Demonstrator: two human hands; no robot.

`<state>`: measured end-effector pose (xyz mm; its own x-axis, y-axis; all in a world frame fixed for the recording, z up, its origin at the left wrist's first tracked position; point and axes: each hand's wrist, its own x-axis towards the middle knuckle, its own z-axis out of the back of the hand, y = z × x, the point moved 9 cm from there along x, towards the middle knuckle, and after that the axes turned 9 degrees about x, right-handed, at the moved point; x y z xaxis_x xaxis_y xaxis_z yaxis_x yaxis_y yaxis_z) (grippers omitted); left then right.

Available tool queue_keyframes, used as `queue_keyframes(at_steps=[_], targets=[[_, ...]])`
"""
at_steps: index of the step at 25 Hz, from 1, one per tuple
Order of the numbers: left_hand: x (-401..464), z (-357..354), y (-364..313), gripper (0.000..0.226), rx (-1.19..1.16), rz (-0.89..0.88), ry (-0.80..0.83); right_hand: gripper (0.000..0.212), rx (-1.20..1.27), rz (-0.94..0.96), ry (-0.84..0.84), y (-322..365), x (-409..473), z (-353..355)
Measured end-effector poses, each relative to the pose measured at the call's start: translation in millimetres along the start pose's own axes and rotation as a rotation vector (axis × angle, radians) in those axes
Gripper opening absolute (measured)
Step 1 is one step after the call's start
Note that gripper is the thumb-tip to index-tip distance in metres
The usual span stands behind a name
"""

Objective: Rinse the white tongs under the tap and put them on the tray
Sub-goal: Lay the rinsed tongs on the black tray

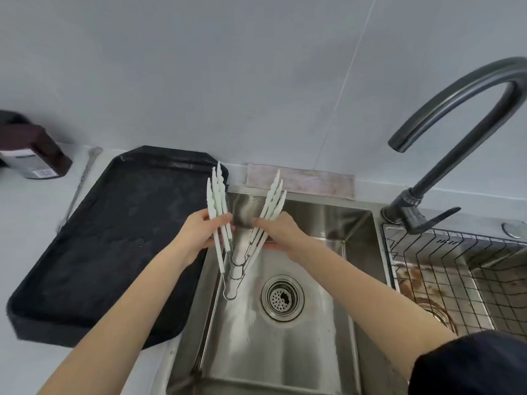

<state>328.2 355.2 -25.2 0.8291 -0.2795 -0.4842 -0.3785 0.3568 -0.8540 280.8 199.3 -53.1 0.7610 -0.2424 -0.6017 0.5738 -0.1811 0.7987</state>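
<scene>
A bundle of white tongs [217, 192] is spread in a V over the left part of the steel sink [328, 218], joined low down by wire loops. My left hand [199, 232] grips the left set of arms, whose tips reach over the corner of the black tray [114, 223]. My right hand [281, 230] grips the right set of arms. The dark curved tap [445, 115] stands at the right, its spout well right of the tongs. No water runs from it.
A drain strainer [282, 297] sits in the sink floor. A wire rack [456, 266] fills the second basin at the right. A dark bottle [31, 155] and a thin metal utensil [82, 178] lie left of the tray. A pinkish cloth [302, 181] lies behind the sink.
</scene>
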Motion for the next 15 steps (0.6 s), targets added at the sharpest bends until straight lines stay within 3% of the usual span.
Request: queue_keyframes(at_steps=[2,8,15], targets=[[9.0,24.0,-3.9,0.009,0.006,0.0,-0.03,0.032,-0.006,-0.003,0.023,11.2,8.6,-24.1],[37.6,83.2,3.6,0.005,-0.009,0.035,-0.083,0.036,-0.134,-0.025,0.042,32.5,38.1,-80.7],[62.5,115.4,26.2,0.005,0.134,0.068,-0.142,0.071,-0.484,0.037,-0.008,30.5,62.8,-116.5]])
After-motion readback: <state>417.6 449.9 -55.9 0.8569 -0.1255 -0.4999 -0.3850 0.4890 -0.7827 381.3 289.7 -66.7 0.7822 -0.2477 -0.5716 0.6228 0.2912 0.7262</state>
